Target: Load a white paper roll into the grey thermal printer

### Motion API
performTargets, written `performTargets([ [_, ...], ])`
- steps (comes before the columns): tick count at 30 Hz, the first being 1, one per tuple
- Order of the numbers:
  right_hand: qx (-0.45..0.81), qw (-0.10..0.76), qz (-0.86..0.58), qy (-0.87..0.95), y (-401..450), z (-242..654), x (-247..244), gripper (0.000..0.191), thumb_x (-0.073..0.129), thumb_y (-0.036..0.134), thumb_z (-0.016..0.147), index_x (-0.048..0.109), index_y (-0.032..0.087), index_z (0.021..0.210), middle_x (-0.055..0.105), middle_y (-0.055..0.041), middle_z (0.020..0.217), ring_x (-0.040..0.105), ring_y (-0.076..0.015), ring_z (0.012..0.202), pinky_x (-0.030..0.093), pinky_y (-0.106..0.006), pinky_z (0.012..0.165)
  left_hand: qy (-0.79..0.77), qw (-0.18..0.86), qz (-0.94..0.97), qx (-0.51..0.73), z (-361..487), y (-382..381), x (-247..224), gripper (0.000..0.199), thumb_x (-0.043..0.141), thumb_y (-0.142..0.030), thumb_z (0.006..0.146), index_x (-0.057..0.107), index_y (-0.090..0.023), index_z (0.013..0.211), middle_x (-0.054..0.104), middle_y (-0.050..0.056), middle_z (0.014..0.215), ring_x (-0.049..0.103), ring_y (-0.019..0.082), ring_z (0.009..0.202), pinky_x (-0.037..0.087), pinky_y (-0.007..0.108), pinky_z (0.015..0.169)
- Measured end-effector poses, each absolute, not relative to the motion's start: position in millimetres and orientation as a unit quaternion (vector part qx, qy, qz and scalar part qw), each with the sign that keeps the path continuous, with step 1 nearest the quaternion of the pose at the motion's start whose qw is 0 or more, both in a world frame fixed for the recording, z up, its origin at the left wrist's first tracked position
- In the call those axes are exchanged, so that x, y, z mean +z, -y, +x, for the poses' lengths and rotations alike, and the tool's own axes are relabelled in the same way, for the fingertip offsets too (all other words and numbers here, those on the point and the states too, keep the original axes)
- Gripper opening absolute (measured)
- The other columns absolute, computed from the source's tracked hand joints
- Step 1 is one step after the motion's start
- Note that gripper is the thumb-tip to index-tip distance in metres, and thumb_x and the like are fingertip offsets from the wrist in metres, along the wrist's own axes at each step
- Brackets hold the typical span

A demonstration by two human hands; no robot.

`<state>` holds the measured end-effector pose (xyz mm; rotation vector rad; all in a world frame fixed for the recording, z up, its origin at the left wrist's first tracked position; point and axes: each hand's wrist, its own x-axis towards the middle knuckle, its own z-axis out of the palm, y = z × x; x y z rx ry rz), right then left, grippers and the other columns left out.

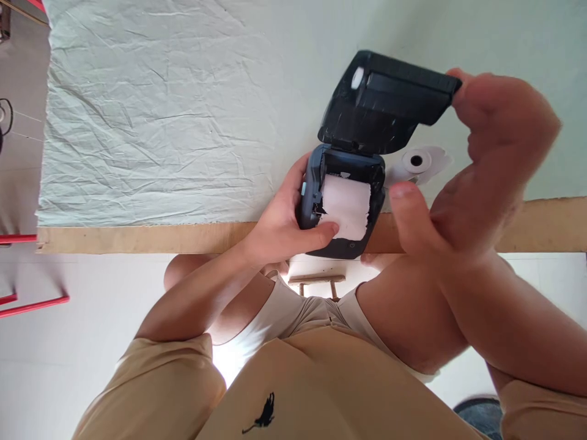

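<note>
A small dark portable printer is tilted at the table's near edge, its lid swung up on the far side. My left hand wraps round the left side of the body. Its thumb presses on the white paper that lies over the paper bay and has a ragged edge. Fingertips of my right hand grip the right corner of the lid, while the thumb sticks out apart near the body's right side. Just right of the printer lies a white paper roll with a dark core and a loose tail.
A pale, wrinkled cloth covers the table, with a bare wooden edge along the front. My legs are under it, near a wooden stool rung. Red metal bars stand on the floor at left.
</note>
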<state>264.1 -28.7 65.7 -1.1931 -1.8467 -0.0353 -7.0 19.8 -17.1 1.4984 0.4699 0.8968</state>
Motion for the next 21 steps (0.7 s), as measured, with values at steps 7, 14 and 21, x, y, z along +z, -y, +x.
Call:
performTargets([
  [7, -0.008, 0.470, -0.435, 0.768, 26.8, 277.0, 52.6, 0.048, 0.056, 0.045, 0.131, 0.072, 0.050, 0.176, 0.082, -0.0002, 0.117, 0.088, -0.0354, 0.130, 0.066, -0.058, 0.111, -0.179, 0.621, 0.654, 0.393, -7.8, -23.0, -29.9, 0.120, 0.116, -0.055, 0.086, 0.054, -0.044, 0.188, 0.072, 0.010, 0.182, 0.083, 0.046, 0.161, 0.078, 0.059, 0.132],
  [14, -0.030, 0.383, -0.461, 0.800, 26.1, 273.8, 48.5, 0.027, 0.078, 0.047, 0.123, 0.078, 0.037, 0.148, 0.092, -0.0023, 0.143, 0.086, -0.0390, 0.149, 0.065, -0.058, 0.121, -0.220, 0.668, 0.588, 0.400, -4.1, -10.1, -7.2, 0.106, 0.105, -0.083, 0.093, 0.065, -0.036, 0.179, 0.075, 0.013, 0.181, 0.077, 0.047, 0.170, 0.073, 0.061, 0.140],
  [21, -0.010, 0.327, -0.499, 0.802, 30.3, 265.1, 51.2, 0.042, 0.085, 0.051, 0.118, 0.075, 0.036, 0.156, 0.086, -0.0104, 0.165, 0.071, -0.0485, 0.172, 0.061, -0.067, 0.134, -0.344, 0.657, 0.542, 0.395, 7.4, 0.1, 18.9, 0.099, 0.099, -0.092, 0.096, 0.071, -0.032, 0.168, 0.084, 0.014, 0.166, 0.082, 0.046, 0.158, 0.076, 0.058, 0.133],
])
